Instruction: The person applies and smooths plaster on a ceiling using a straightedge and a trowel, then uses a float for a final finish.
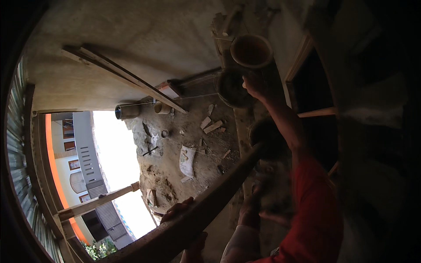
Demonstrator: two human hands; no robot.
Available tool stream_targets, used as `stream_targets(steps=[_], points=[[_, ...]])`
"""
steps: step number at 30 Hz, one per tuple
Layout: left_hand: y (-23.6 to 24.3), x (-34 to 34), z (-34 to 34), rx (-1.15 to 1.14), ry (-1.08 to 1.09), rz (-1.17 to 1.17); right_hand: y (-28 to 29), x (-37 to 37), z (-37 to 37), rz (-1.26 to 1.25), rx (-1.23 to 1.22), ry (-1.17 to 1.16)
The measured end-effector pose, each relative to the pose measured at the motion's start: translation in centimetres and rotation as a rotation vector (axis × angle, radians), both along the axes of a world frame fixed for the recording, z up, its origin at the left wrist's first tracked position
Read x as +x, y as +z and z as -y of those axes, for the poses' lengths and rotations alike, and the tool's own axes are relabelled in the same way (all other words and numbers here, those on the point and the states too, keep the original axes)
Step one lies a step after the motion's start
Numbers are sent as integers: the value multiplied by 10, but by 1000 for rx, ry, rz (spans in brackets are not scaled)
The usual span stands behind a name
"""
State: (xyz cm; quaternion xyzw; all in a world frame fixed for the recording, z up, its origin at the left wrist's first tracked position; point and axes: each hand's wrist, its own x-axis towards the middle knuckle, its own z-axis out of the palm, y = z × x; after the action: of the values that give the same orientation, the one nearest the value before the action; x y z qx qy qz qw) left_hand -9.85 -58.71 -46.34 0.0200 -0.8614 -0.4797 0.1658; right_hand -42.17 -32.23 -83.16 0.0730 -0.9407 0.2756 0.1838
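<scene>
Head view puts the dark round bucket (pixel 220 93) immediately left of the right hand (pixel 255 87), clearly the nearer of the two; its curled fingers meet the bucket's right side, though whether they pinch the rim cannot be told. Its round mouth offers no long axis. Well apart, nearer the lower edge, the left hand (pixel 177 211) wraps around a wooden beam (pixel 210 207), which slants from lower left up toward the right forearm.

Dark round container (pixel 219 91), open-topped, thick wooden beam (pixel 215 201), slanting diagonally
</scene>
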Motion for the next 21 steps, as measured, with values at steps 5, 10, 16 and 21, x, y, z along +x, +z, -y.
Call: stream_targets(steps=[5,10,16,21], points=[[25,17,10,-36,-3,41,177,52,-21,393,-10,78],[40,5,-7,-15,-181,80,220,180,-143,833,-881,-301],[50,10,-17,-52,-332,135,289,362,-115,1146,-1824,-101],[71,10,-29,-129,-477,151,355,415,-78,1090,-1781,-29]])
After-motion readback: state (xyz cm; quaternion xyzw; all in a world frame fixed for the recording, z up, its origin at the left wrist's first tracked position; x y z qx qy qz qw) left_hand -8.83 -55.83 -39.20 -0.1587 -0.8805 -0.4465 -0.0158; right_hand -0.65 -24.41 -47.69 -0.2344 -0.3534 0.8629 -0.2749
